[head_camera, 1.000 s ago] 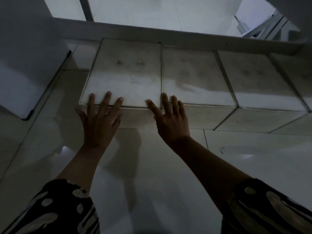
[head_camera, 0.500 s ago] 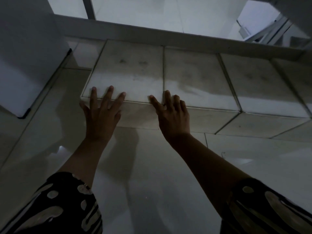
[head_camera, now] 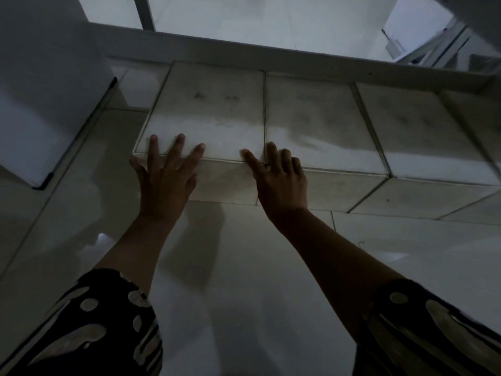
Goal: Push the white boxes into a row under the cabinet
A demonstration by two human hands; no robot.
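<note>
Dim indoor room, likely a home or storeroom

Glossy tiled floor [head_camera: 244,267], white boxes [head_camera: 211,118] lined along a pale cabinet edge [head_camera: 271,52], and a white unit [head_camera: 40,104] at the left.

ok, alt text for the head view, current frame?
Both hands press the near edge of the leftmost white box in a floor row under a cabinet: left hand flat with fingers spread, right hand at the seam with the next box.

floor [head_camera: 271,280]: pale glossy tiles with thin grout lines, dim light, soft reflections.
sleeves [head_camera: 108,321]: black cloth with cream blotches and stripes, at both lower corners.
white block [head_camera: 40,90]: large, upper left, dark trim along its lower edge.
metal frame [head_camera: 433,47]: slanted bars, top right, blurred.
</note>
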